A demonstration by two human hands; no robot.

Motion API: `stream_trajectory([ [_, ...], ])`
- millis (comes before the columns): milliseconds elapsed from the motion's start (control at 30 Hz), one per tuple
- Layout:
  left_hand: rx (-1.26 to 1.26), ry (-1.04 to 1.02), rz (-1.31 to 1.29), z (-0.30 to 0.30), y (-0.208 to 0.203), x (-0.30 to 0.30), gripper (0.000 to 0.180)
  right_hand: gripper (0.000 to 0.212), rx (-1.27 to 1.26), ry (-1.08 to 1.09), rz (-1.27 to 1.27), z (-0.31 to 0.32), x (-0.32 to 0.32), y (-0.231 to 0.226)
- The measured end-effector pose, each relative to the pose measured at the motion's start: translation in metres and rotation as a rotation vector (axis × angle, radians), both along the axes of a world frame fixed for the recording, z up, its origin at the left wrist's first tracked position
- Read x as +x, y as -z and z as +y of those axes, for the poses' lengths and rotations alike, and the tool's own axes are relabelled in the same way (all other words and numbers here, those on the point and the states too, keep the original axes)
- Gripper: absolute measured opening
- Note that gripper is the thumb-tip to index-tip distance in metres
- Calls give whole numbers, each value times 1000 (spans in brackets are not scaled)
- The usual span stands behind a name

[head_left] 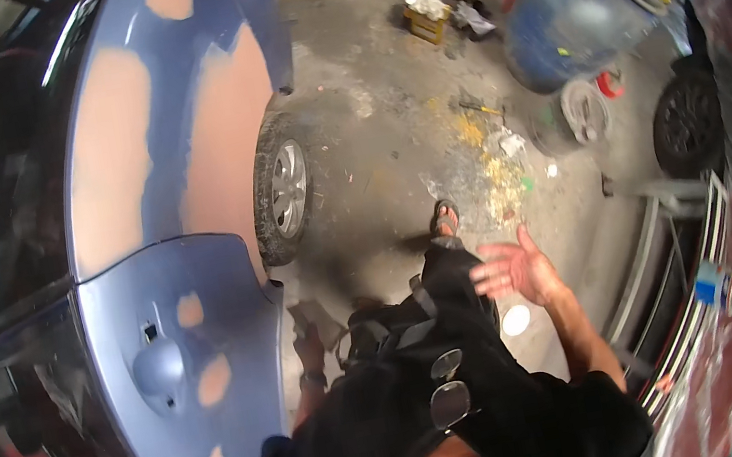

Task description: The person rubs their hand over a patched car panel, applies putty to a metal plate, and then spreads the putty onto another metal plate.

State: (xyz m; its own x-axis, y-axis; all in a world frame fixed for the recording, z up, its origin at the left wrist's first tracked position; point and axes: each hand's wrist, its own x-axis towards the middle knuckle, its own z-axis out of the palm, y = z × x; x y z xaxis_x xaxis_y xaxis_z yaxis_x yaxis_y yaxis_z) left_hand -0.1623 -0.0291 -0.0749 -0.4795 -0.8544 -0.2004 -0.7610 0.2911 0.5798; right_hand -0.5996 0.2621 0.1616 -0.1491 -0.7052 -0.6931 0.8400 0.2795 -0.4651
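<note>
A small grey sanding block or folded sheet (316,320) is held in the left hand (309,348), low beside the blue car body (153,295); the fingers are closed around its lower end, and whether it touches the panel cannot be told. The panel is seen to be patched with pinkish-tan filler (221,156) in large areas above the door seam and in smaller spots (214,381) near the door handle recess (158,365). A wristband or watch (313,377) is worn on the left wrist. The right hand (515,269) is held empty out to the right, palm upward and fingers spread wide, well apart from the car and above the concrete floor (368,130). A small pale round object (516,319) is seen on the floor just below that hand. Dark clothing is worn, a pair of glasses (448,390) hangs at the chest, and a sandalled foot (443,218) is set forward on the floor. The car's front wheel (284,189) stands just ahead of the left hand. Farther off, a blue drum (567,7) lies tilted at the upper right, with a black tyre (687,123) near it and a yellow box of rags (429,17) beyond. Yellowish spills (493,172) mark the floor between the foot and the drum.
</note>
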Motion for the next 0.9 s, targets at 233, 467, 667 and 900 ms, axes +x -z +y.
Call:
stream_trajectory([
  [233, 606, 9, 457, 2, -104, -320, 37, 50, 44, -48, 858, -67, -84, 77],
  [467, 974, 304, 606, 50, -196, -472, 30, 33, -109, 97, 290, -65, -166, 43],
  [667, 1172, 48, 694, 44, -226, -521, 37, 33, -83, 110, 469, -93, -221, 58],
  [900, 896, -351, 933, -3, -167, -560, 29, 39, -243, 637, 28, -133, -313, 25],
])
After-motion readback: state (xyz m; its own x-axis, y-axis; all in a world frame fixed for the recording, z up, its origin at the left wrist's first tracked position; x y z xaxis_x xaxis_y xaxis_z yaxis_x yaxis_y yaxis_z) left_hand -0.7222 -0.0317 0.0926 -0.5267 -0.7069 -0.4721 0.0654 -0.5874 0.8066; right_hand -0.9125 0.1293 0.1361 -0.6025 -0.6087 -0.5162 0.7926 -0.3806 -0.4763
